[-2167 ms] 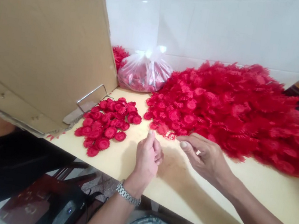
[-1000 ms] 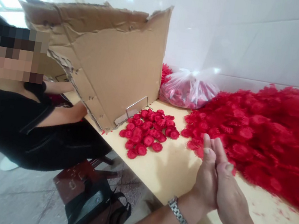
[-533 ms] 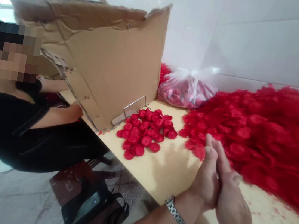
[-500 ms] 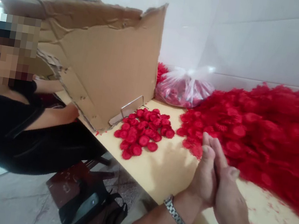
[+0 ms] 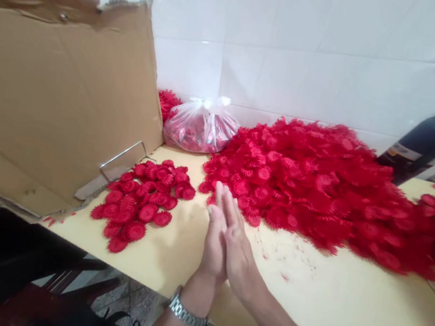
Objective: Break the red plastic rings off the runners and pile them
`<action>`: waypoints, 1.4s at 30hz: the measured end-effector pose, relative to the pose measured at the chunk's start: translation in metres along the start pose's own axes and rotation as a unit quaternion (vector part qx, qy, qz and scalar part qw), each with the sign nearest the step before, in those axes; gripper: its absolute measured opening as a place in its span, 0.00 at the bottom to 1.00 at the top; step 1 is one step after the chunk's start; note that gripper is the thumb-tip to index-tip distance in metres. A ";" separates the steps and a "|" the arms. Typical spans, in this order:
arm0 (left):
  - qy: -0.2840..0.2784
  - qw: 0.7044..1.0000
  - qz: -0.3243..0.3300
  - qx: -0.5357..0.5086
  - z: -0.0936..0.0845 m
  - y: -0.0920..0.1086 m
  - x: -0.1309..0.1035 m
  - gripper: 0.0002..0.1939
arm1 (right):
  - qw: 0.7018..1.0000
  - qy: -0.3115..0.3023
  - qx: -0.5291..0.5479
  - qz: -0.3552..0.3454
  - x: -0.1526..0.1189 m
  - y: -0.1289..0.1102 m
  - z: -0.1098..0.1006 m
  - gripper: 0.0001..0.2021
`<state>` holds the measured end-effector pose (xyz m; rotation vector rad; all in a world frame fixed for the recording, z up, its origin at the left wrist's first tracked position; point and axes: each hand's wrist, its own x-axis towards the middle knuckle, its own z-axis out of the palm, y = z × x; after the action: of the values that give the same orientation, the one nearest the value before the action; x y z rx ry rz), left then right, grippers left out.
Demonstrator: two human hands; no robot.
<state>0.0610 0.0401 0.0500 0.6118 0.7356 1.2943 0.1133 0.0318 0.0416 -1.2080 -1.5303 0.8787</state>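
Over the table's near side, my left hand (image 5: 214, 248), with a metal watch on the wrist, is flat against my right hand (image 5: 242, 260). Both hands have their fingers stretched out and palms together, pointing away from me. Nothing shows between them, though the inner palms are hidden. Just beyond the fingertips spreads a large heap of red, frilly-edged discs (image 5: 306, 177). A smaller pile of the same discs (image 5: 141, 198) lies to the left of my hands. Neither hand touches the discs.
A cardboard sheet (image 5: 62, 100) stands upright at the left, with a bent metal wire (image 5: 121, 156) at its foot. A tied clear bag (image 5: 200, 130) of red pieces sits by the wall. Red scraps lie on the yellowish table (image 5: 322, 306). Dark items stand far right.
The view has turned right, so the cardboard, bag and piles appear further left. The person at the left is now mostly out of view. My hands remain palm to palm.
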 end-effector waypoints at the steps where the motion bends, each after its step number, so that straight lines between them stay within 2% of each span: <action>1: -0.017 1.000 0.010 -0.002 0.002 -0.002 -0.003 0.27 | 1.000 0.006 0.009 0.022 0.009 -0.001 -0.004 0.31; 3: -0.060 0.998 0.021 -0.016 0.006 -0.008 -0.009 0.28 | 0.998 0.030 0.025 0.047 0.028 0.000 -0.014 0.32; 5: -0.080 0.996 0.008 -0.033 0.006 -0.013 -0.013 0.29 | 0.998 0.039 0.029 0.043 0.038 0.002 -0.020 0.32; 8: -0.052 0.997 -0.017 -0.048 -0.002 -0.010 -0.005 0.31 | 1.000 0.007 0.013 0.013 0.021 0.004 -0.011 0.30; 10: -0.028 0.998 -0.014 -0.050 -0.008 -0.006 0.004 0.32 | 1.000 -0.009 0.011 -0.016 0.001 0.002 0.001 0.29; 12: -0.019 0.999 -0.005 -0.042 -0.011 -0.003 0.007 0.29 | 1.000 -0.006 0.022 -0.011 -0.006 0.001 0.007 0.29; 15: -0.044 0.999 0.011 -0.025 -0.006 -0.008 -0.002 0.27 | 0.998 0.022 0.037 0.051 0.014 0.003 -0.001 0.31; 17: -0.074 0.997 0.015 -0.016 -0.002 -0.014 -0.011 0.30 | 0.996 0.041 0.047 0.058 0.032 0.008 -0.011 0.31; 19: -0.088 0.996 0.002 -0.015 -0.002 -0.016 -0.015 0.33 | 0.997 0.041 0.044 0.043 0.036 0.011 -0.014 0.31; 25: -0.022 0.999 -0.031 -0.023 -0.015 -0.005 0.003 0.30 | 1.000 -0.012 0.004 -0.008 -0.009 0.008 0.011 0.28; 27: -0.016 1.000 -0.009 -0.008 -0.013 -0.006 0.003 0.28 | 1.000 -0.004 0.013 0.023 -0.003 0.008 0.010 0.29; 29: -0.031 0.999 0.011 0.004 -0.009 -0.012 -0.003 0.27 | 0.998 0.018 0.025 0.057 0.014 0.012 0.000 0.32; 31: -0.059 0.998 -0.003 -0.002 -0.006 -0.018 -0.011 0.28 | 0.998 0.036 0.029 0.050 0.031 0.018 -0.011 0.33; 33: -0.073 0.996 -0.033 -0.029 -0.006 -0.023 -0.017 0.25 | 0.997 0.060 0.023 0.040 0.038 0.022 -0.017 0.32; 37: -0.016 0.995 -0.047 -0.089 -0.013 -0.022 -0.016 0.09 | 0.992 0.107 0.034 0.063 0.031 0.021 -0.015 0.32; 39: 0.011 0.993 -0.049 -0.104 -0.018 -0.016 -0.013 0.08 | 0.990 0.087 0.081 0.069 0.026 0.016 -0.015 0.31; 42: 0.015 0.991 -0.070 -0.115 -0.023 -0.006 -0.009 0.09 | 0.988 0.087 0.121 0.049 0.022 0.010 -0.024 0.27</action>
<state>0.0461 0.0298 0.0321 0.3481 0.6314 1.2386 0.1385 0.0554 0.0445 -1.1566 -1.1971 0.9660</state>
